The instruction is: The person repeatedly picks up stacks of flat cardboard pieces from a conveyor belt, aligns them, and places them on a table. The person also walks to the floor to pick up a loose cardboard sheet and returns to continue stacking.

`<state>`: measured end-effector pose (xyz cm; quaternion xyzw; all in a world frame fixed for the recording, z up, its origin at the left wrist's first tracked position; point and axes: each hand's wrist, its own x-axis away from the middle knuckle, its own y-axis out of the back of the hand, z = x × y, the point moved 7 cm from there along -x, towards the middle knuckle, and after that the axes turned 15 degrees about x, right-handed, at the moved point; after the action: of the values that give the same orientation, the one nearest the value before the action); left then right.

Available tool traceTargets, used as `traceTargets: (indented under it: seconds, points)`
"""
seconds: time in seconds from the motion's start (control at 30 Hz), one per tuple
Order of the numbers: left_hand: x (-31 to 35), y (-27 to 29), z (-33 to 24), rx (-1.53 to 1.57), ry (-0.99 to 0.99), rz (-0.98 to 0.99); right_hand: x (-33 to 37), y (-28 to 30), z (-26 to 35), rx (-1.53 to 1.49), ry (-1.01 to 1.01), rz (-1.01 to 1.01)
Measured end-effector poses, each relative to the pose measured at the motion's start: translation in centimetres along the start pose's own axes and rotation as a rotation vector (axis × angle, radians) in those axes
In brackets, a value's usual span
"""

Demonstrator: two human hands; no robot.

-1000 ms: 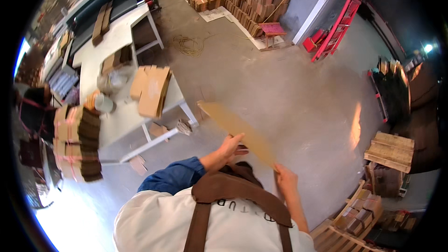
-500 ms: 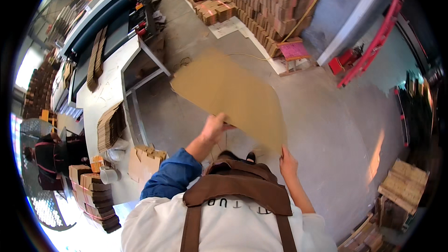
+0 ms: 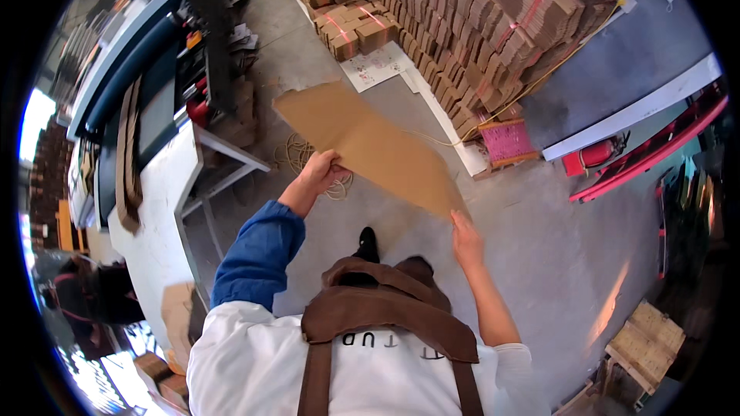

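A large flat sheet of brown cardboard (image 3: 370, 142) is held out in front of me, above the floor. My left hand (image 3: 320, 175) grips its near edge toward the left, fingers closed round the edge. At its right corner my right hand (image 3: 467, 240) pinches the board. Both arms reach forward, a blue sleeve cover on the left one. The undersides of the sheet and some fingertips are hidden.
Tied cardboard stacks (image 3: 455, 23) line the far side. A white-topped table (image 3: 158, 208) and a roller machine (image 3: 139, 69) stand left. Coiled cord (image 3: 297, 156) lies on the floor. A pink-topped stool (image 3: 506, 142), red ladder (image 3: 655, 150) and wooden stool (image 3: 646, 347) are right.
I have stepped forward, and the table has shifted back and left in view. The sheet, still in both hands, has moved slightly up and left. One foot now shows ahead.
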<state>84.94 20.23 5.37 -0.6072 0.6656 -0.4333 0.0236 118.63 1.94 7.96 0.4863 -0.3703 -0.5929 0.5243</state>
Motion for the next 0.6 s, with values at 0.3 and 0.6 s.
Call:
traceTargets:
  seconds: [0.3, 0.6]
  points:
    - [-30.2, -3.3, -8.5, -0.105, 0.257, 0.09, -21.1, -9.8, -4.0, 0.011, -0.158, 0.16]
    - [-60.0, 9.3, -12.3, -0.165, 0.26, -0.067, -43.1, -27.9, -4.6, -0.004, -0.08, 0.091]
